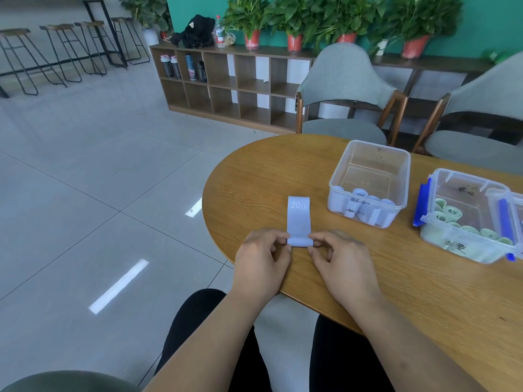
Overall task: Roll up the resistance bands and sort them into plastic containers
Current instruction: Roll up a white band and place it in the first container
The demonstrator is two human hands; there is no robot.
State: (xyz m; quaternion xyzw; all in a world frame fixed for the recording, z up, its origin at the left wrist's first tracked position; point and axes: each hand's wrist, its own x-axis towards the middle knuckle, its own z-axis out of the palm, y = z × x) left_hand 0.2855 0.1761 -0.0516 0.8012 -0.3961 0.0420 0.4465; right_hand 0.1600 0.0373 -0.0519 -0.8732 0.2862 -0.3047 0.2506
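A pale blue resistance band (298, 219) marked "20 LB" lies flat on the round wooden table (254, 179), its near end curled into a small roll. My left hand (261, 258) pinches the roll's left end and my right hand (338, 258) pinches its right end. A clear plastic container (370, 165) to the right holds several rolled pale blue bands (368, 207). Further right, a clear container with blue clips (452, 179) holds several rolled green bands (450, 213).
Two grey upholstered chairs (345, 89) stand behind the table. A low wooden shelf (226, 86) with bottles and potted plants lines the green wall. Bar stools (56, 52) stand at the far left on the tiled floor. My legs are below the table edge.
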